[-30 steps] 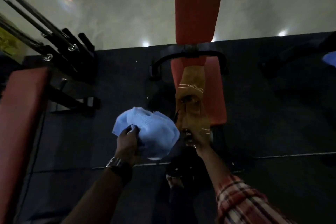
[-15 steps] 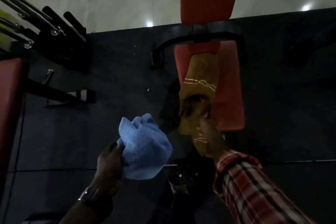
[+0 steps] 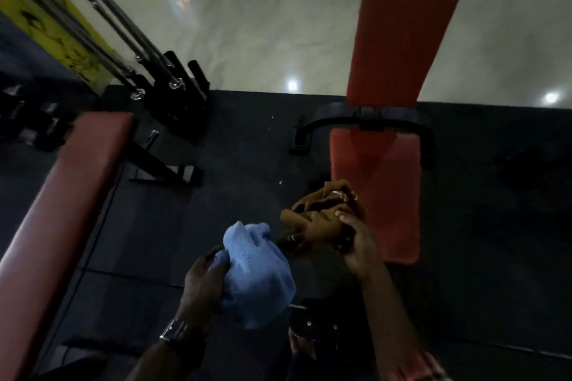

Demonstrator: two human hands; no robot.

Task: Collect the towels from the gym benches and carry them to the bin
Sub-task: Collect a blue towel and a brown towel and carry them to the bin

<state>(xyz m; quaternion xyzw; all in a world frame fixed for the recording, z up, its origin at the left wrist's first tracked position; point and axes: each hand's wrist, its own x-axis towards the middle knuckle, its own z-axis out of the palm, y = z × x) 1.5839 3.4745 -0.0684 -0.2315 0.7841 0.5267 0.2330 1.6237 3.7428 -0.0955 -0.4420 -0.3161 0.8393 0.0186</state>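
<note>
- Dim gym floor: dark rubber matting (image 3: 235, 195) fills the lower view, with pale glossy flooring (image 3: 263, 25) beyond it at 12 o'clock.
- At 1 o'clock stands an orange adjustable bench (image 3: 390, 170), backrest raised, seat pad nearest the person. A second bench (image 3: 65, 195), maroon-padded, runs along the 9 o'clock side. A barbell rack (image 3: 167, 83) sits at 10 o'clock.
- Left hand (image 3: 204, 281): closed on a bundled light-blue towel (image 3: 257, 275), held clear of both benches at about 6 o'clock. A wristwatch (image 3: 176, 329) shows on that wrist.
- Right hand (image 3: 359, 244): clamped on a bunched tan towel (image 3: 322, 213) with a pale stripe, at the left front edge of the orange seat pad. Whether any fold touches the pad cannot be told in this light.
- The hands are apart, each with its own towel; the two towels lie near each other without touching.
- Step in hand, as judged: gathering the tan towel off the orange bench; the blue towel counts as collected.
- No towel is visible on the maroon bench, and no bin is in view.
- Next move, as judged: draw the tan towel fully clear, tucking loose ends so nothing trails or snags on the bench frame (image 3: 365, 116), then either pair both towels in one grip or carry one in each hand, and turn to locate the bin.
- Risk noted: poor light and a hanging fold may cause a drop.
</note>
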